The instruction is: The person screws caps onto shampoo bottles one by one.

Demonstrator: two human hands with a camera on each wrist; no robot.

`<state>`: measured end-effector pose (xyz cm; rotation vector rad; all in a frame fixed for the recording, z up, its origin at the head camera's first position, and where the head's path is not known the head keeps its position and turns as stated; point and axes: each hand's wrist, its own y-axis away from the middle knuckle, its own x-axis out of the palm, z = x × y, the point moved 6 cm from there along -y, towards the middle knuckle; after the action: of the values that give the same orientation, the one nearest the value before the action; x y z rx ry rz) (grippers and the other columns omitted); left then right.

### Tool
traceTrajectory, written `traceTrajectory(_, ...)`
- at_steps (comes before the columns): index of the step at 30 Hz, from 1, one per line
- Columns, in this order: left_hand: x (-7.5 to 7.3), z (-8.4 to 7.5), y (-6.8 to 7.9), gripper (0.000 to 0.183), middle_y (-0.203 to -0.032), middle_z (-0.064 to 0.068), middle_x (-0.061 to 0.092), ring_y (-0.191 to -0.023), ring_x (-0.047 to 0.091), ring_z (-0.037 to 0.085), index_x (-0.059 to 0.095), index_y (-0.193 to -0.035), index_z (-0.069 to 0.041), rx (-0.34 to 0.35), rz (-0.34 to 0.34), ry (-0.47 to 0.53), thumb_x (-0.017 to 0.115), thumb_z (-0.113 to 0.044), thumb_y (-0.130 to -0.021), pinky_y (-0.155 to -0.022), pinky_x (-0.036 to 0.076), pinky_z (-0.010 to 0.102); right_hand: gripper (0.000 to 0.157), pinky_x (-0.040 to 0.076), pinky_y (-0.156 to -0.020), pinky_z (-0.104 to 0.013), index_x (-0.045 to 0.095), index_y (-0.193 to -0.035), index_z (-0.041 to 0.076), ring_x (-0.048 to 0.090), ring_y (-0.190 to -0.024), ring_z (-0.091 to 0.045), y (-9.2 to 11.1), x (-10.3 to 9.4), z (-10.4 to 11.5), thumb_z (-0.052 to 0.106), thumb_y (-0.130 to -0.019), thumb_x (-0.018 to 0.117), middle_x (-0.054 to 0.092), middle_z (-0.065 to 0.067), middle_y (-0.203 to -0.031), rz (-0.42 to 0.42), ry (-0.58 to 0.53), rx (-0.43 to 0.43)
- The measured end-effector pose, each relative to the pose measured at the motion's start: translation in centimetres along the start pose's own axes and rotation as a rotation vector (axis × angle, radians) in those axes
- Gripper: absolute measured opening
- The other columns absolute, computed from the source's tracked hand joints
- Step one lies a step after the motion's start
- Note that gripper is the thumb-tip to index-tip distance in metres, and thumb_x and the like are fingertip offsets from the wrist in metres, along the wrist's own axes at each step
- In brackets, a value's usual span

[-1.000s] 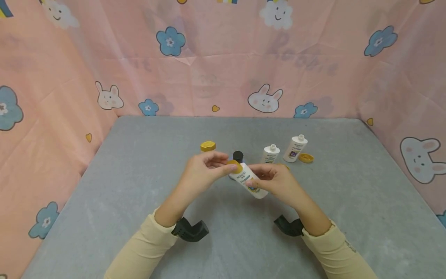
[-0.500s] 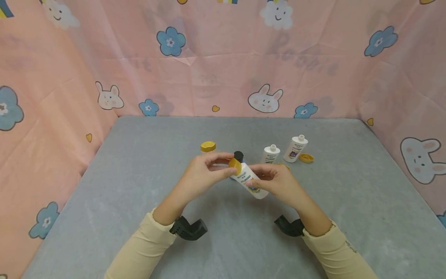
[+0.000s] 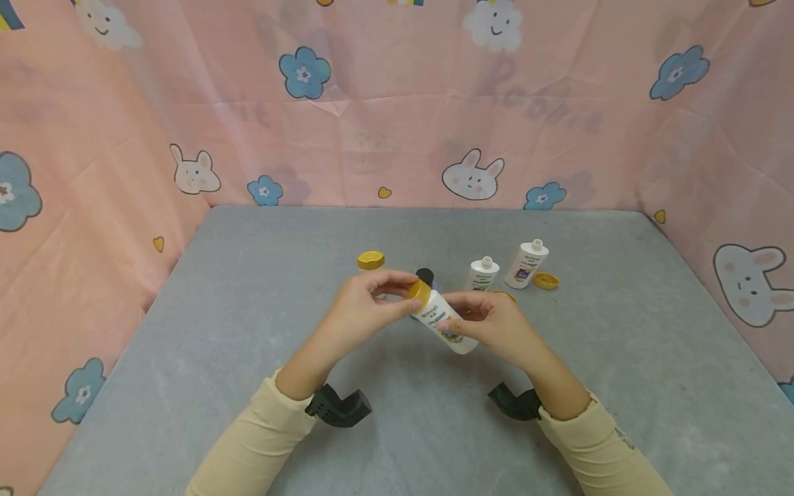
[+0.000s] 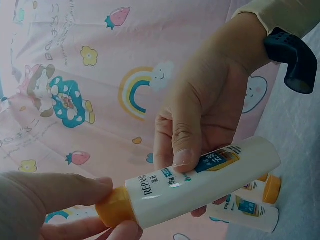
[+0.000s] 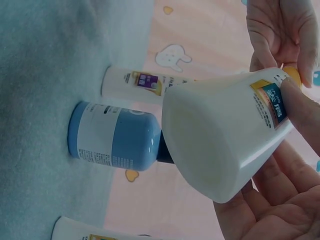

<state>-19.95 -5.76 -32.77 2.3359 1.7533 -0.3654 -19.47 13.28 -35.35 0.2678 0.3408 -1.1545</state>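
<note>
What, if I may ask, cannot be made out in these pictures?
Head view: the standing yellow-capped bottle, mostly hidden by the left hand.
Head view: the blue bottle, mostly hidden by the held bottle and left hand.
Head view: fine print on the far-right bottle, too small.
Left wrist view: part of the gripped cap, under fingers.
Right wrist view: the lowest white bottle, cut off by the bottom edge.

Head view is evenly, softly lit, faint shadows on the worktop (image 3: 409, 448), fine detail soft; both wrist views run dimmer, with mild sheen along the held bottle (image 5: 225, 132).
</note>
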Motion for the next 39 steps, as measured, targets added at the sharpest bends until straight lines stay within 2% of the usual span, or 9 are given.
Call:
traceTrajectory(10,0.02,-0.02,0.00,0.041,-0.119,0.005,0.070,-0.108,0.067,0.020,0.068,-0.124,-0.010,0.009,0.015,0.007,0.079,-0.018,-0.085,-0.086,0.059,0.030,0.039,0.058,-0.077,-0.030,0.070,-0.121,0.004,0.071,-0.093,-0.016,-0.18,0.03,-0.19,0.020,-0.087,0.078,0.074,-0.015,-0.111,-0.002,0.002,0.008)
traceTrajectory(16,-0.10,0.04,-0.05,0.031,-0.111,0.005,0.072,-0.096,0.069,0.016,0.072,-0.116,-0.011,0.028,0.013,-0.002,0.078,-0.018,-0.087,-0.083,0.059,0.030,0.039,0.057,-0.081,-0.032,0.070,-0.122,0.006,0.071,-0.097,-0.018,-0.18,0.16,-0.29,0.023,-0.087,0.077,0.073,-0.014,-0.114,0.009,0.015,0.019)
traceTrajectory(21,-0.02,0.09,-0.02,0.029,-0.112,0.004,0.072,-0.090,0.072,0.015,0.073,-0.116,-0.013,0.021,0.032,0.014,0.077,-0.015,-0.087,-0.082,0.060,0.032,0.040,0.057,-0.082,-0.032,0.069,-0.123,0.006,0.070,-0.099,-0.019,-0.08,0.14,-0.21,0.022,-0.088,0.076,0.073,-0.014,-0.115,0.007,0.025,0.011)
traceTrajectory(33,0.10,-0.10,0.07,0.032,-0.126,0.006,0.068,-0.105,0.072,0.021,0.070,-0.122,-0.009,0.080,0.086,0.055,0.073,-0.011,-0.090,-0.087,0.059,0.032,0.040,0.056,-0.084,-0.033,0.069,-0.122,0.005,0.070,-0.099,-0.019,-0.17,0.11,-0.42,0.022,-0.087,0.077,0.073,-0.014,-0.114,0.018,0.006,0.025)
traceTrajectory(39,0.12,-0.04,0.00,0.033,-0.123,0.004,0.068,-0.103,0.071,0.019,0.070,-0.122,-0.010,0.067,0.082,0.041,0.074,-0.014,-0.090,-0.087,0.059,0.032,0.038,0.057,-0.083,-0.032,0.069,-0.122,0.003,0.070,-0.098,-0.019,-0.19,0.13,-0.35,0.019,-0.088,0.077,0.073,-0.015,-0.112,0.019,-0.004,0.003)
